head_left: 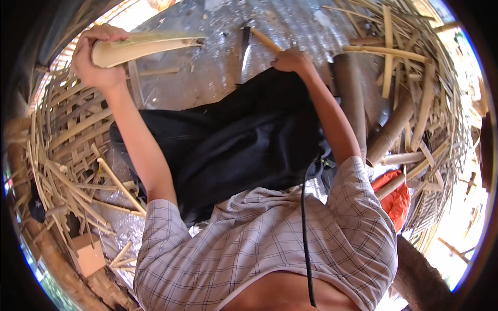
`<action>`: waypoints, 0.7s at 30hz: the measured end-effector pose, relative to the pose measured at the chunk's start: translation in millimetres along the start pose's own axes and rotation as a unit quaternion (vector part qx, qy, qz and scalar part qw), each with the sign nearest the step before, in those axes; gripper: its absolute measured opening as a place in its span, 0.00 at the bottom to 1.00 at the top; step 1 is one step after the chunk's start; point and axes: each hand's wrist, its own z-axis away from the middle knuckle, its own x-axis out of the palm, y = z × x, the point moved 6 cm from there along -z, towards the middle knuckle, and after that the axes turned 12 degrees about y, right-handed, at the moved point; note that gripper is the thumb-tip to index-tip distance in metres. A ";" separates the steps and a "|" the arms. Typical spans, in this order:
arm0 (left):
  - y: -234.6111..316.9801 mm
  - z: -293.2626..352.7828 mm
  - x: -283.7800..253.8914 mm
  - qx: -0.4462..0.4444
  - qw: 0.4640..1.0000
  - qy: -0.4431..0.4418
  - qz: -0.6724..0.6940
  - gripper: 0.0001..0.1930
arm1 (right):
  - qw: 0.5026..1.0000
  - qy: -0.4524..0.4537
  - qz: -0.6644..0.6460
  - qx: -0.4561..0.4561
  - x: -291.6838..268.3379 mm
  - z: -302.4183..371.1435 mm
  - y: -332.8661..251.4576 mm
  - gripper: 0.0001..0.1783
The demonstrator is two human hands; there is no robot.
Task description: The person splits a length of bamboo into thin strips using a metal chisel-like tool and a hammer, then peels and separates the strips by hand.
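Out at the upper left, my left hand is closed round the broad end of a split bamboo piece. Its pale hollow inside shows, with a greenish outer skin along the top, and its narrow end reaches right. My right hand is a fist round the light wooden handle of a blade beyond my knee. That blade is dark with a bright edge, sits at an angle to the handle and points back toward me. Blade and bamboo are apart. Dark trousers cover my legs between the two arms.
A woven bamboo basket stands at the left, with loose strips around it. Thick bamboo poles lie at the right beside a heap of split strips. An orange cloth or bag is by my right side. Grey sheeting covers the floor ahead.
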 end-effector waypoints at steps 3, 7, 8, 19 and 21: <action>2.5 9.0 -6.3 -0.012 0.998 0.032 -0.054 0.23 | 1.000 0.015 -0.003 -0.016 18.7 -13.3 9.6 0.26; 6.6 4.3 -9.3 0.030 0.999 0.018 0.014 0.20 | 0.994 0.107 -0.031 -0.020 -3.9 9.9 2.6 0.24; 12.6 6.9 -4.6 0.040 0.998 0.010 0.047 0.21 | 0.989 0.148 -0.011 -0.020 -12.3 18.8 -3.7 0.23; 16.9 1.6 0.5 0.053 0.998 0.014 0.039 0.22 | 0.984 0.179 0.020 -0.020 -14.7 21.2 -9.5 0.19; 22.8 0.4 -5.0 0.060 0.998 0.019 0.029 0.22 | 0.981 0.189 0.020 -0.030 -18.4 21.8 -15.7 0.19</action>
